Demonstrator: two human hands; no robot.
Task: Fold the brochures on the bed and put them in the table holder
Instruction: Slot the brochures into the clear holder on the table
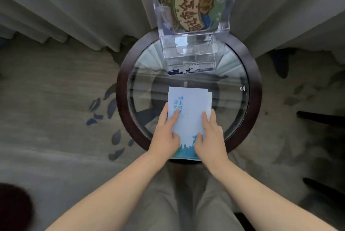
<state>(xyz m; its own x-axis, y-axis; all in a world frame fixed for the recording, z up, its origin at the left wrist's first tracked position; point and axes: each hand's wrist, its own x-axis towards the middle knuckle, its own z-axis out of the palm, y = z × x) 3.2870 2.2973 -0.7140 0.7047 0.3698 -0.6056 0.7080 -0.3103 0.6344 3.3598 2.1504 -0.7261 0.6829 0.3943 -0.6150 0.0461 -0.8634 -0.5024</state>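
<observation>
Two bare hands press flat on a stack of folded brochures [189, 111] lying at the near edge of the round surface [253, 89], a glass disc framed by a dark wooden rim. The left hand [166, 133] lies on the stack's left side, the right hand [211, 135] on its right; each grip is spread, fingers apart and flat on the paper, clamped on nothing. The brochures are smooth pale paper, rectangular, with blue Chinese characters running down the upper left and a blue-green skyline along the near end, which overhangs the rim. At the far edge stands a clear acrylic holder [188, 51], stepped in tiers, with a colourful leaflet [196, 3] bearing large Chinese characters in its upper pocket. Grey curtains [84, 7] hang behind; patterned carpet [56, 100] lies below.
</observation>
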